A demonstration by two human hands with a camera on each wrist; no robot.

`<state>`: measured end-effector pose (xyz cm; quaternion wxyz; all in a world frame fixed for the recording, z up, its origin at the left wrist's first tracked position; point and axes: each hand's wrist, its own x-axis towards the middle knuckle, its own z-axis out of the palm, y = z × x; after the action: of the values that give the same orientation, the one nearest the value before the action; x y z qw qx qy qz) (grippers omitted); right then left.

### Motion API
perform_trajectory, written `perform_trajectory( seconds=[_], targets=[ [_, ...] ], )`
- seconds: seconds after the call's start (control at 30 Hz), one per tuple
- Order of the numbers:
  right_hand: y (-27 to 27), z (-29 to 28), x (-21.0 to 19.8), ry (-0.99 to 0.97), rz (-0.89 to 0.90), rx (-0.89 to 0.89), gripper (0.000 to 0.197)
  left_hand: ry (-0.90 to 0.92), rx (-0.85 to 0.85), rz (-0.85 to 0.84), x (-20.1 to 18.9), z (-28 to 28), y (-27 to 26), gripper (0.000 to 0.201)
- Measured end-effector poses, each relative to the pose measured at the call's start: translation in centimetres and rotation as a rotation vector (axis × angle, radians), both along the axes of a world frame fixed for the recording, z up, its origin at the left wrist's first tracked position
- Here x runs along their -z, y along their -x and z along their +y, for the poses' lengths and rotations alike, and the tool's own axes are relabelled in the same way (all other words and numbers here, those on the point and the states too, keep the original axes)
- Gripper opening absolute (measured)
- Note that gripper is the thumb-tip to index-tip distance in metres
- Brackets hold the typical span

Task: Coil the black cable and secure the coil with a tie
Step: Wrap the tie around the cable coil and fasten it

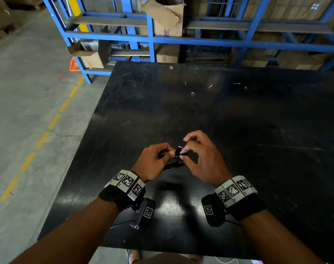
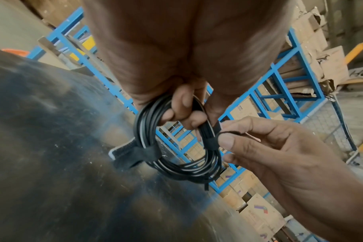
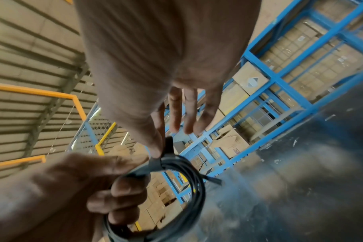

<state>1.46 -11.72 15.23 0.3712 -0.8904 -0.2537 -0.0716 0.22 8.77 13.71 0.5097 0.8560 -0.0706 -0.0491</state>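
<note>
The black cable [image 2: 176, 167] is wound into a small coil [image 3: 189, 188] held just above the black table [image 1: 238, 115]. My left hand [image 1: 154, 161] grips the coil with its fingers curled through the loop [image 2: 182, 113]. A black strap tie [image 2: 214, 135] wraps round the strands at the coil's right side. My right hand [image 1: 198, 155] pinches the tie's free end [image 3: 168, 147] between thumb and forefinger, its other fingers spread. Another black strap [image 2: 133, 152] with a white edge sits on the coil's left side.
Blue metal racks [image 1: 152, 39] with cardboard boxes [image 1: 168, 18] stand behind the table's far edge. Grey concrete floor with a dashed yellow line [image 1: 42, 138] lies to the left. An orange object [image 1: 73, 64] sits by the rack's corner.
</note>
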Motion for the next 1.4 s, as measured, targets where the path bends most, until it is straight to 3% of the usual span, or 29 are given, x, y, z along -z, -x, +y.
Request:
perform_trajectory(
  seconds=[0.23,0.27,0.47,0.63,0.83,0.97,1.23,1.4],
  targets=[
    [-0.4,0.2,0.2,-0.306,0.32,0.069,0.022,0.073,0.144,0.108,0.3,1.0,-0.4,0.009],
    [-0.6,0.1,0.4,-0.328,0.361,0.092,0.026,0.122,0.122,0.116,0.3,1.0,-0.4,0.007],
    [-1.7,-1.0,2.6,-0.571,0.516,0.241,0.028,0.42,-0.113,0.243,1.2,2.6,-0.5,0.04],
    [-0.6,-1.4,5.1,-0.899,0.873,0.416,0.02,0.59,-0.205,0.409,3.0,3.6,0.0,0.036],
    [-0.4,-1.5,7.5,-1.084,1.07,0.47,0.017,0.527,-0.27,0.459,4.9,2.8,-0.4,0.026],
    [-1.2,-1.8,9.1,-0.976,1.063,0.525,0.018,0.467,-0.324,0.475,7.0,2.9,-1.5,0.022],
    [-3.0,-1.4,15.7,-0.396,0.966,0.622,0.023,0.289,-0.445,0.631,14.7,1.4,-2.8,0.02],
    [-3.1,-1.6,20.3,-0.261,1.013,0.613,0.019,0.218,-0.473,0.705,19.2,0.9,-3.0,0.019]
  ],
)
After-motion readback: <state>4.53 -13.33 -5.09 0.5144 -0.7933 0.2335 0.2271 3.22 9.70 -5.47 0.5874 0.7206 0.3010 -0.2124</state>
